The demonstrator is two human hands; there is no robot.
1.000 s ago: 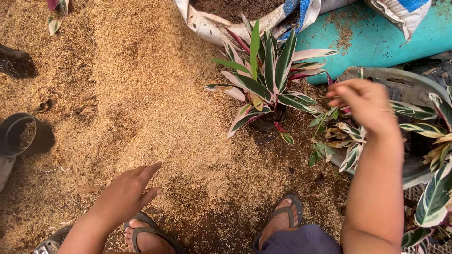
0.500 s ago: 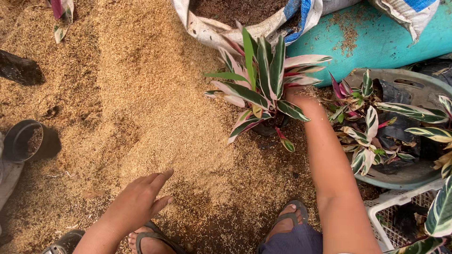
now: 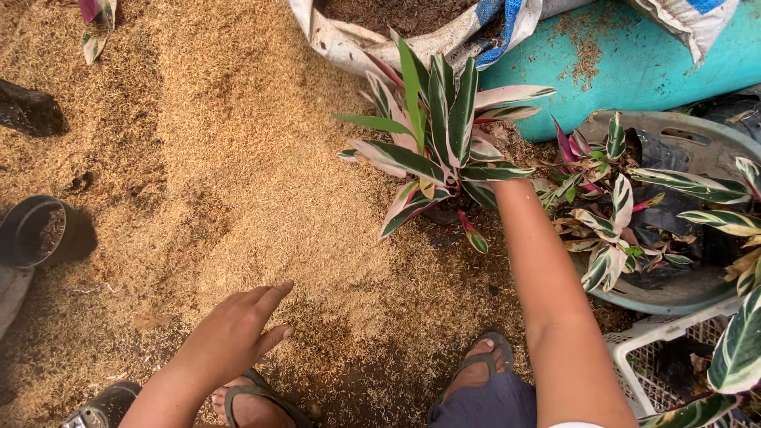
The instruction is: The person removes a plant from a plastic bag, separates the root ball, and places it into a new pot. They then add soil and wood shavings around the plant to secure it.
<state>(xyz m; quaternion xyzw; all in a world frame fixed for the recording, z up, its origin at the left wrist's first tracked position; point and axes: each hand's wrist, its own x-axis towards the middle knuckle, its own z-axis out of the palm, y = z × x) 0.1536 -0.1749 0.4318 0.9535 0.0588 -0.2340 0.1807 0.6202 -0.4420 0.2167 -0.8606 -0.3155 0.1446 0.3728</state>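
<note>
Variegated plant [image 3: 440,150] stands upright directly over the right hand [image 3: 501,184], whose grip is hidden by leaves; left hand [image 3: 234,333], loosely spread, lies well apart.

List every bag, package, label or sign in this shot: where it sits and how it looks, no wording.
Open woven sack: top centre, behind the striped plant that the right hand reaches into; dirty white with a blue patch, rim rolled down, dark fill inside.
Second woven sack: top right corner, lying on the teal surface; white with a blue patch, only its edge in view.
No labels, signs or screens visible.
</note>
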